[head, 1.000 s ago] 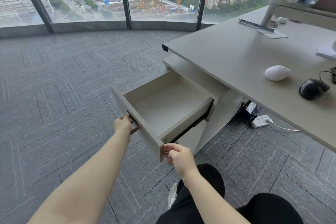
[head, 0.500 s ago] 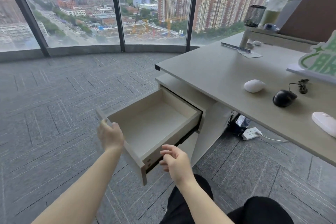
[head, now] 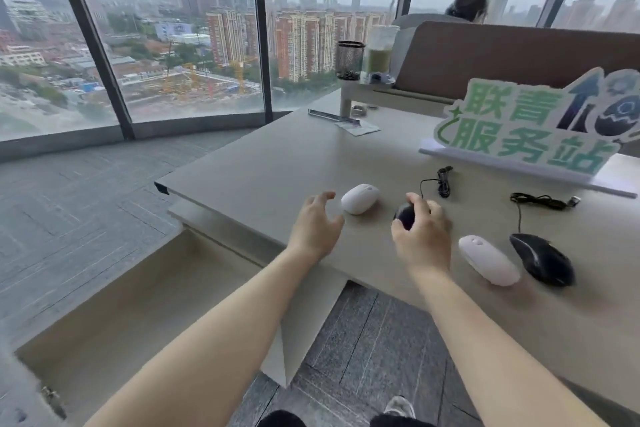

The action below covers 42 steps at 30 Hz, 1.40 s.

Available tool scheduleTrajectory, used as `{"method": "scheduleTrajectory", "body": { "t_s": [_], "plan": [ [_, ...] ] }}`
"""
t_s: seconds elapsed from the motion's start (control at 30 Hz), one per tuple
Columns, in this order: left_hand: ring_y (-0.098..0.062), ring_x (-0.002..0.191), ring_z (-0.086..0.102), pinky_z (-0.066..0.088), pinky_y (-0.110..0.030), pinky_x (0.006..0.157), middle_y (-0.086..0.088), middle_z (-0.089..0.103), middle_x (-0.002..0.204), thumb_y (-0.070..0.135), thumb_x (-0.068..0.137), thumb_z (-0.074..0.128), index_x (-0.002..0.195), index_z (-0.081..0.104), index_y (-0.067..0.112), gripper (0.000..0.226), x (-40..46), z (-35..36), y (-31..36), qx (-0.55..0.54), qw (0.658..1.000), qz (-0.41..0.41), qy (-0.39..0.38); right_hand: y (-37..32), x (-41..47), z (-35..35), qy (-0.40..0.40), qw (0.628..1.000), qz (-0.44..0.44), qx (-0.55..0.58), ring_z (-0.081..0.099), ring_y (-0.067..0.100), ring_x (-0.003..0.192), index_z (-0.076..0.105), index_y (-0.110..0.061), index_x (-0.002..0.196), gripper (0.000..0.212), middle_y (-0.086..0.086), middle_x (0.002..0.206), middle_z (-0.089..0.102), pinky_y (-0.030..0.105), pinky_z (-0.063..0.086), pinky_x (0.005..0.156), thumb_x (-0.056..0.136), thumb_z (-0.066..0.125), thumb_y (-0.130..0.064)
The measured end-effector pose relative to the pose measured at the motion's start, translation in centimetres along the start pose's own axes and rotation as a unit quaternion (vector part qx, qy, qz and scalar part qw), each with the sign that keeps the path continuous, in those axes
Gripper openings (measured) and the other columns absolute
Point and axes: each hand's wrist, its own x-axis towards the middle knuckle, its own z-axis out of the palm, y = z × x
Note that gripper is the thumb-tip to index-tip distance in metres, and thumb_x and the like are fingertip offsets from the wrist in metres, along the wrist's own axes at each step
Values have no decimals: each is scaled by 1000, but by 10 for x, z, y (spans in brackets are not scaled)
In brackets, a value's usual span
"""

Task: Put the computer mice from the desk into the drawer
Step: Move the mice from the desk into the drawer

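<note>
Mice lie in a loose row on the desk (head: 263, 163): a round white mouse (head: 359, 198), a black corded mouse (head: 404, 215) under the curled right hand (head: 422, 236), a flat white mouse (head: 488, 264) and a second black mouse (head: 542, 258). The left hand (head: 317, 225) hovers spread and empty beside the round white one. The open drawer (head: 145, 291) sits below left; a green sign (head: 526, 125) stands behind.

Right hand (head: 420, 236) covers most of the small black mouse (head: 404, 215), only its left side peeking out. Open drawer (head: 145, 305) runs under the left forearm and off the left edge, its front blurred. Far right, the green sign (head: 526, 128) is cut by the frame.
</note>
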Motion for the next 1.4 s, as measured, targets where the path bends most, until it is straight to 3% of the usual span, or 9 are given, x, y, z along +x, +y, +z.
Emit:
{"method": "scheduleTrajectory", "body": {
  "t_s": [0.23,0.37,0.5,0.63,0.83,1.0,1.07,1.2,1.4],
  "plan": [
    [-27,132,42,38,-38,105,-4,42,147,36,85,58,143,39,25,62,55,65,8,66,998,-5,-11,33,42,20,-96,990,25,-97,34,38,138,36,-35,146,68,14,161,20,44,32,112,85,57,-56],
    [-28,124,47,37,-36,100,-2,53,137,39,84,56,136,46,31,53,68,79,6,159,987,25,15,32,50,27,-71,991,15,-109,41,38,130,46,-32,138,58,14,154,31,43,35,108,84,61,-46],
    [-29,119,52,42,-36,96,-5,56,131,28,81,61,129,54,27,48,62,71,5,95,995,20,32,26,51,23,-77,988,-10,-132,47,38,103,56,-23,118,44,10,128,50,39,39,93,75,59,-26],
    [-27,117,53,39,-27,90,-11,57,126,21,80,64,127,56,19,48,42,26,-5,-31,994,-13,103,5,33,15,-59,996,-48,-41,49,34,100,62,-14,105,32,10,115,59,38,33,92,73,60,-12],
    [-17,100,56,43,-29,83,-7,59,122,30,81,68,121,57,25,42,-5,-89,-41,-97,961,-38,257,-96,-29,-6,-24,968,-167,185,44,19,111,56,-18,126,49,3,127,54,31,34,99,77,52,-24],
    [-21,105,58,47,-30,83,-5,58,123,32,82,68,121,56,26,42,-48,-178,-84,-94,933,-67,342,-177,-74,1,-75,933,-199,291,46,21,124,54,-21,132,55,-1,132,51,34,40,105,78,51,-25],
    [-21,98,58,45,-23,72,-6,59,120,33,82,68,121,56,25,42,-62,-203,-105,-75,925,-87,363,-197,-90,13,-111,923,-198,311,47,18,122,53,-23,132,55,-9,126,49,28,39,102,78,51,-25],
    [-24,100,59,47,-34,78,-7,59,121,36,80,67,123,55,25,45,-84,-228,-155,-54,913,-142,378,-208,-122,60,-186,912,-190,314,47,17,120,53,-31,129,48,-21,117,47,33,41,104,82,53,-20],
    [-31,100,61,50,-39,84,-14,59,121,33,79,68,124,56,22,48,-87,-198,-230,-22,920,-263,289,-172,-149,159,-288,929,-126,195,43,27,127,52,-18,136,51,4,140,49,39,35,109,85,55,-20]
  ]
}}
